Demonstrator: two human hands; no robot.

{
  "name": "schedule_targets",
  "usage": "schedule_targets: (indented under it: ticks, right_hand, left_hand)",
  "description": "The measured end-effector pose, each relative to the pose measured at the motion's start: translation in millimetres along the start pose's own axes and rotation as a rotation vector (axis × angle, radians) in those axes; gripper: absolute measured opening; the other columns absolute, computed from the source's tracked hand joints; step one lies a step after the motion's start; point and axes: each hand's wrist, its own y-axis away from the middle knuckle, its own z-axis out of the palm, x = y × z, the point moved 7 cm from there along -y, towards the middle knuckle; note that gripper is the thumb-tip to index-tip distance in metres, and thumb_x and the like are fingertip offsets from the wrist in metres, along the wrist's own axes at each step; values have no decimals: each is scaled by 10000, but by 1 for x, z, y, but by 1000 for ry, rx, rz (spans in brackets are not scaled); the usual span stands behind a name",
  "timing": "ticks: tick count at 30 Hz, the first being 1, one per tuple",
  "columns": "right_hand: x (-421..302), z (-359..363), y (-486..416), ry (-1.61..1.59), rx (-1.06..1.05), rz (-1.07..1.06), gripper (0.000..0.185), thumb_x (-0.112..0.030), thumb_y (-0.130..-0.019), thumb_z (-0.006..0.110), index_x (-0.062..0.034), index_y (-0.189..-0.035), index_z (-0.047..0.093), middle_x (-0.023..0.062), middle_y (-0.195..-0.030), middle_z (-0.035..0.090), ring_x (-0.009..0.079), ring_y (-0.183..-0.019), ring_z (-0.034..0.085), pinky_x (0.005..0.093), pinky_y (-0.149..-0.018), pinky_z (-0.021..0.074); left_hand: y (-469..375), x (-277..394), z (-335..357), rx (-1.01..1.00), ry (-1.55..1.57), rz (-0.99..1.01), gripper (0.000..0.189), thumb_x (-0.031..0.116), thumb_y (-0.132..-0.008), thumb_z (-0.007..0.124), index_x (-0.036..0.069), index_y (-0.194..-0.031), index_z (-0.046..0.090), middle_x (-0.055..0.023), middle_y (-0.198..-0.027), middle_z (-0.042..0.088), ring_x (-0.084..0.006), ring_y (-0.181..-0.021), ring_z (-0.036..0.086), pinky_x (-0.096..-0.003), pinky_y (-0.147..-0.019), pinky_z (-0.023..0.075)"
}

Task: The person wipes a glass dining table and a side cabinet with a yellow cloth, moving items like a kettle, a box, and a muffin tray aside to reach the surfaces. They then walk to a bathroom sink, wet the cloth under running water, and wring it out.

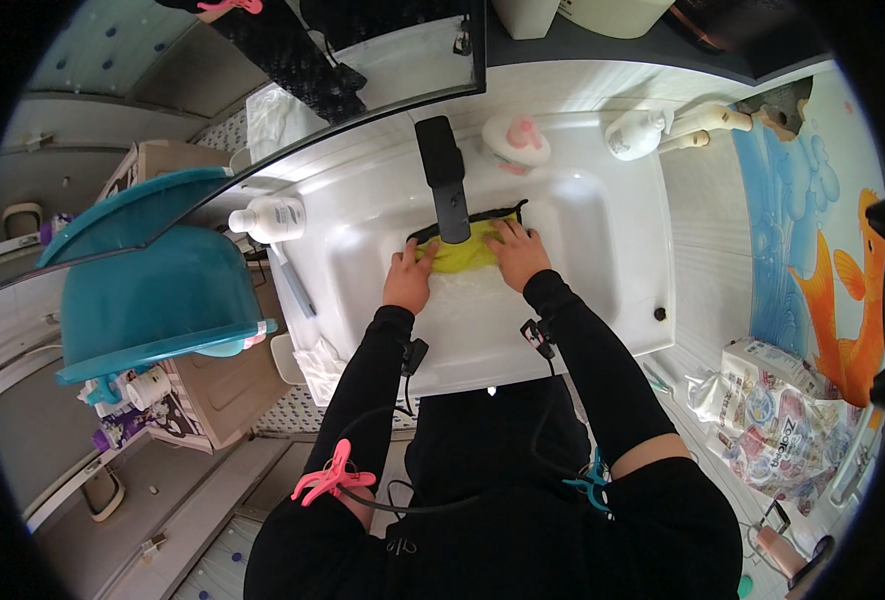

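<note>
A yellow-green cloth with a black edge (465, 255) lies in the white washbasin (442, 345), beneath the dark faucet (448, 180). My left hand (410, 277) rests on the cloth's left end, thumb and fingers touching it. At the other end my right hand (518, 255) has its fingers spread over the fabric near its dark border. Whether either hand pinches the cloth is hard to tell. Part of the cloth is hidden by the faucet. Whitish suds or water show on the basin floor just below it.
A white bottle (268, 220) and a grey-handled brush (292, 279) sit on the left rim. Along the back stand a pink-topped dispenser (516, 142) and a white pump bottle (636, 133). A teal tub (157, 296) is at left, a printed bag (784, 435) at right. Cables run along both sleeves.
</note>
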Motion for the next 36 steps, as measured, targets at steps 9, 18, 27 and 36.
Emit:
schedule_targets:
  ticks: [9,18,27,36]
  right_hand:
    - [26,55,-16,-1486,-93,866,380,-310,-992,613,-99,-1308,641,51,-1201,716,213,-1060,695,395,-858,558]
    - [-16,51,-34,-1917,113,603,412,-378,-1012,623,-99,-1315,610,48,-1192,686,223,-1137,642,371,-965,509]
    - [30,60,-26,-1446,-17,904,625,-387,-903,787,22,-1319,561,189,-1086,719,281,-973,712,392,-832,575]
    - [37,64,-2,-502,-70,901,858,-607,-889,707,-239,-1583,361,295,-1405,498,452,-1238,542,546,-1051,465]
  left_hand:
    - [-30,9,8,-65,1287,-687,408,267,-955,556,-41,-1198,669,-113,-942,719,-208,-752,656,-372,-704,538]
    - [-39,90,-21,207,724,-443,548,547,-988,609,18,-1073,721,-290,-905,717,-455,-927,702,-484,-785,540]
    - [-38,10,-19,202,441,-444,511,505,-922,731,9,-1036,683,-271,-731,673,-487,-770,674,-538,-692,529]
    - [-6,18,7,250,62,-286,564,221,-845,808,150,-1365,603,-254,-1405,511,-434,-1182,568,-509,-1024,487]
